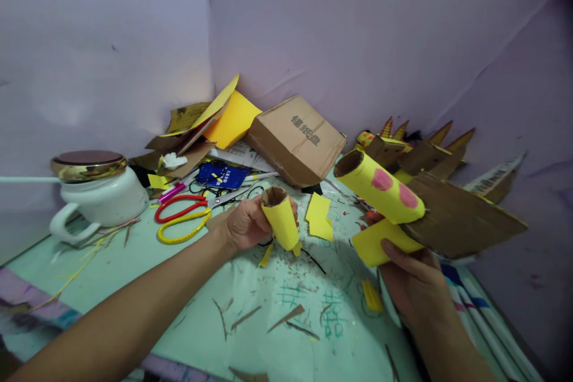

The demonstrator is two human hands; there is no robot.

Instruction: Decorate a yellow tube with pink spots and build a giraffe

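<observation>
My left hand (244, 224) grips a short cardboard tube wrapped in yellow paper (281, 218), its open brown end tilted up, above the pale green table (188, 322). My right hand (414, 280) holds a cardboard craft piece (452, 218) from below. That piece carries a longer yellow tube with two pink spots (380, 185) on top and a second yellow roll (380, 242) under it. The two tubes are apart, about a hand's width between them.
Scissors with red and yellow handles (183, 218) lie left of my left hand. A white lidded mug (96, 194) stands at the far left. A brown cardboard box (298, 140), yellow sheets (233, 119) and cardboard scraps crowd the back corner. Yellow paper offcuts (320, 218) and slivers litter the table.
</observation>
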